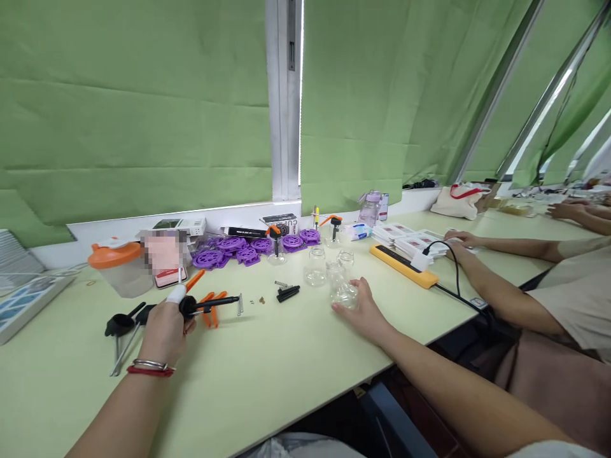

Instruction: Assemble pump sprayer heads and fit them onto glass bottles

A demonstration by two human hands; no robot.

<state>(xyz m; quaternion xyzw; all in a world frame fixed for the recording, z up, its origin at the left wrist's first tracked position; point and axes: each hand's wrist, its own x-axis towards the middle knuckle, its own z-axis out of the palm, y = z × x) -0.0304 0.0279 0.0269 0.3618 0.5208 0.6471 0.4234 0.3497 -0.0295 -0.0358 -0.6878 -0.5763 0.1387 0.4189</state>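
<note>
While the left hand (165,331) grips a black pump handle (210,304) above the green table (267,375), the right hand (365,312) closes around a clear glass cup (344,294) beside other cups (316,272).

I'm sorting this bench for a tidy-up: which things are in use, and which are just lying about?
In use:
left hand holding black pump part
right hand on clear glass cup

Lying about:
purple wheels
orange-lidded jug
yellow power strip
water bottle
</note>
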